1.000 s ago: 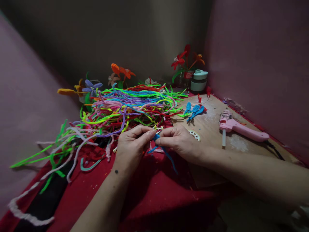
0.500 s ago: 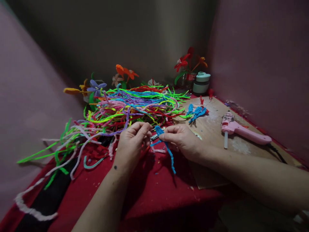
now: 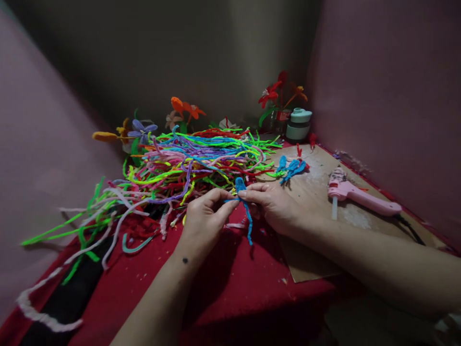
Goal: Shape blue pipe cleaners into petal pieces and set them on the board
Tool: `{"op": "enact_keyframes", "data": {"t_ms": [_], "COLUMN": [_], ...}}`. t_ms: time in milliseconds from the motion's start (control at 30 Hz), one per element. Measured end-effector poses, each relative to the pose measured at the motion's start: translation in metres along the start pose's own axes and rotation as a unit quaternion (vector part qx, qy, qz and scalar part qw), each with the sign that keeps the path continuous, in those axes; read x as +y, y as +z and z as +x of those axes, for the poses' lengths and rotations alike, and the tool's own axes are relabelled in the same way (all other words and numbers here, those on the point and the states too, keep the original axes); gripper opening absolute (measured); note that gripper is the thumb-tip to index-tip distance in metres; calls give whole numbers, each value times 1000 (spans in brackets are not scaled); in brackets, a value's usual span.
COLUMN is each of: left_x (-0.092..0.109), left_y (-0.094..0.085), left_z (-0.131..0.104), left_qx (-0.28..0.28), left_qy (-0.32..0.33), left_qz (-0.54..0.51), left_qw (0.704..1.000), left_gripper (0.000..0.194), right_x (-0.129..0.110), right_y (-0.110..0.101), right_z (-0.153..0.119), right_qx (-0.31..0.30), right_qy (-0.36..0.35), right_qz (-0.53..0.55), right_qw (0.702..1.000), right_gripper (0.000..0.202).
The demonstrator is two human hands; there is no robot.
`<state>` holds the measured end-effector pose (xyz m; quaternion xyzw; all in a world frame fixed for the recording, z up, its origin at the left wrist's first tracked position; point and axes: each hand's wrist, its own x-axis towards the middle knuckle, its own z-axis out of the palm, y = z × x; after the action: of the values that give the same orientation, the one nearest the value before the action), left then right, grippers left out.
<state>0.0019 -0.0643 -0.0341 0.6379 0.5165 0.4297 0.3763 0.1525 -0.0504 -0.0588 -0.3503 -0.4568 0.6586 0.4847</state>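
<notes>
A blue pipe cleaner [image 3: 240, 183], folded into a petal-like loop with loose tails, is held between both hands above the red cloth [image 3: 216, 278]. My right hand [image 3: 268, 202] pinches it at the base of the loop. With thumb and index finger, my left hand [image 3: 207, 216] pinches a thin blue end that sticks out to the left. Another blue tail hangs down below the fingers. Several finished-looking blue loops [image 3: 293, 168] lie on the brown board at the right.
Behind the hands lies a large heap of coloured pipe cleaners [image 3: 201, 154]. A pink glue gun [image 3: 360, 194] rests on the brown board [image 3: 317, 158], its cord trailing right. Pipe-cleaner flowers [image 3: 270, 93] and a lidded cup [image 3: 298, 125] stand at the back.
My left hand has moved right and now pinches the blue end. The scissors seen between the hands are no longer visible. The blue loop stands more upright.
</notes>
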Motion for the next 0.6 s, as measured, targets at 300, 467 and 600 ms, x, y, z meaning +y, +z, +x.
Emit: {"op": "enact_keyframes", "data": {"t_ms": [300,467,600], "left_x": [10,1,1], "left_y": [-7,-7,-2], "left_z": [0,1,1], "left_qx": [-47,-73,-110], "left_qy": [-72,-99,-135], "left_qz": [-27,-86,-100], "left_qw": [996,989,980], "left_gripper": [16,20,24], "right_x": [-3,1,2], "right_y": [-2,-2,-2], "right_z": [3,2,4], "right_qx": [-42,-21,9], "right_qy": [13,12,-2], "right_qz": [42,8,10], "right_qw": [998,1000,1000], "right_gripper": [24,20,24]}}
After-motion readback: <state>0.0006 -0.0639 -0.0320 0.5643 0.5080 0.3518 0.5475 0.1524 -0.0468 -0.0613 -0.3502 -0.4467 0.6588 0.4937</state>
